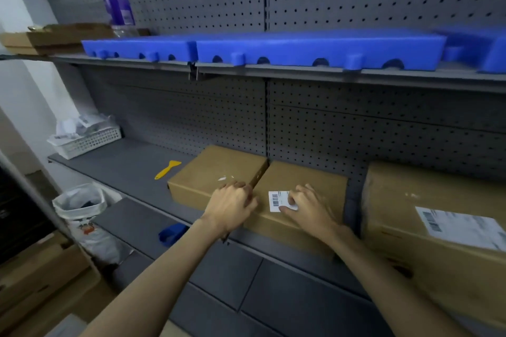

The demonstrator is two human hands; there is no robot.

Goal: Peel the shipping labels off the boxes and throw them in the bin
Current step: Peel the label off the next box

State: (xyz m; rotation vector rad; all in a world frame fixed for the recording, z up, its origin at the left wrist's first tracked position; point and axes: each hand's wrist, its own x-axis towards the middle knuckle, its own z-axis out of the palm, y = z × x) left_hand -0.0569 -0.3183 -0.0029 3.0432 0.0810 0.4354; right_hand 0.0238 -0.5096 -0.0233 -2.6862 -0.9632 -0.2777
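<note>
Fingers on the label
Right hand (306,206) pinches the white barcode label (278,201) at its 3 o'clock edge; left hand (232,204), fingers curled, grips the brown cardboard box (309,176) at 9 o'clock.

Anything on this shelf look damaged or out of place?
Only small things: white scraps cling to the left box, apparently label leftovers. A yellow scraper lies loose on the shelf. Nothing spilled or crushed.

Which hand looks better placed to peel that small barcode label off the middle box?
The right hand: its fingertips already rest on the small label on the middle box. The left hand sits at that box's left edge, seemingly steadying it.
</note>
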